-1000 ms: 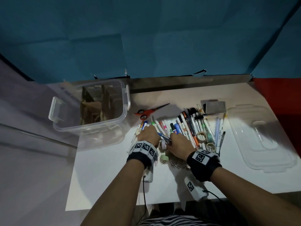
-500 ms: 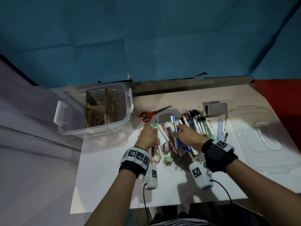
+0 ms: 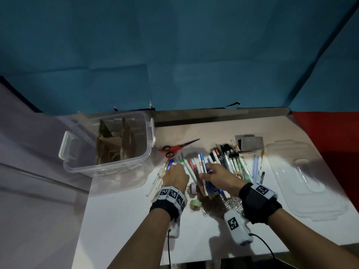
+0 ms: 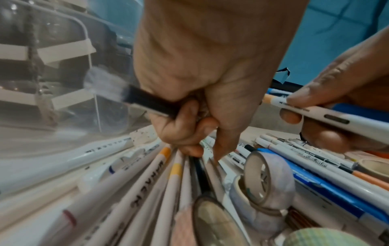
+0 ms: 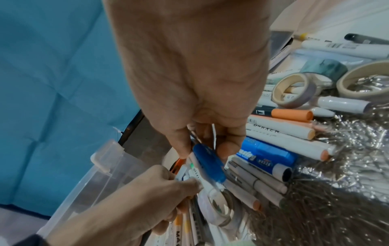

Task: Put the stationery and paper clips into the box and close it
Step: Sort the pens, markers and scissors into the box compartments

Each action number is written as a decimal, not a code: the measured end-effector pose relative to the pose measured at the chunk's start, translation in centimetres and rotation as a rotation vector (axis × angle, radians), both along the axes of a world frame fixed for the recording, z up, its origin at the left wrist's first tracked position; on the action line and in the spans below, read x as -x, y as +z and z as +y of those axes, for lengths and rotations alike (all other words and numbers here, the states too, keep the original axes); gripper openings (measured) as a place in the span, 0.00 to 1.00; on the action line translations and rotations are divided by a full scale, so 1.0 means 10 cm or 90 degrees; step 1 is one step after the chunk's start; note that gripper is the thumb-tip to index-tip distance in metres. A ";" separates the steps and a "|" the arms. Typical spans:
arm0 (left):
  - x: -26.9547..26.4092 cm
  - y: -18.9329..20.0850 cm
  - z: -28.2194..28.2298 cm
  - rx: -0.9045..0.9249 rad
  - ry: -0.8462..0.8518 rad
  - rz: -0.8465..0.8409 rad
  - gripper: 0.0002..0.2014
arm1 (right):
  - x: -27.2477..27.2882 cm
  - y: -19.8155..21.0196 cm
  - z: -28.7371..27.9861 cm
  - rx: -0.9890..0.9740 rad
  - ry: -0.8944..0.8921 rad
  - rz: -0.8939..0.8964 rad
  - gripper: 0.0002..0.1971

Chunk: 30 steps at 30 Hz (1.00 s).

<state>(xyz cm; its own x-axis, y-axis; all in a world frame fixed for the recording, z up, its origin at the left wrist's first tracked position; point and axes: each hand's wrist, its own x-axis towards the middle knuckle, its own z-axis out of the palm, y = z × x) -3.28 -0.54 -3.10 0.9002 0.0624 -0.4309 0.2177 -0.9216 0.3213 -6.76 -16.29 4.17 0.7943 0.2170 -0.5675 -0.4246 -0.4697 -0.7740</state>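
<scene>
A clear plastic box [image 3: 116, 171] with cardboard dividers stands open at the left. Right of it lies a heap of pens and markers [image 3: 229, 162], tape rolls [image 3: 193, 189] and silver paper clips [image 3: 232, 202]. My left hand [image 3: 175, 171] grips a bundle of pens at the heap's left side, one black-bodied pen [image 4: 147, 101] sticking out sideways. My right hand [image 3: 208, 171] pinches a few pens, among them a blue-capped one [image 5: 208, 163] and a white marker [image 4: 328, 116]. The two hands are close together, just right of the box wall [image 4: 52, 99].
The box's clear lid [image 3: 303, 177] lies flat at the table's right. Red-handled scissors [image 3: 178, 148] lie between box and pens. A grey card [image 3: 252, 143] sits behind the heap. A blue glue stick [image 5: 265, 158] lies among the markers. Blue cloth hangs behind the table.
Both hands have moved away from me, up from the near side of the heap, and curled round pens. The right hand has turned leftward toward the left hand.
</scene>
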 end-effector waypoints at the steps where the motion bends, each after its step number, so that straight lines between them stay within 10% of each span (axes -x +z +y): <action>1: -0.01 0.00 0.00 0.000 -0.003 -0.001 0.10 | 0.00 0.02 -0.01 0.000 0.000 -0.008 0.08; 18: 0.08 0.04 -0.02 0.035 -0.062 0.003 0.07 | 0.02 0.03 0.08 0.028 0.002 -0.046 0.07; 30: -0.06 0.70 0.40 0.300 0.068 0.027 0.13 | -0.19 0.31 0.09 -0.004 -0.042 -0.095 0.08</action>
<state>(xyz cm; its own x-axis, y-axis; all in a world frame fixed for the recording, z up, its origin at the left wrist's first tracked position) -2.67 3.41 3.95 0.8804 -0.0571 -0.4707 0.3250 -0.6502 0.6867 -4.90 -15.42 7.23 0.8826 0.1647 -0.4403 -0.3338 -0.4400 -0.8337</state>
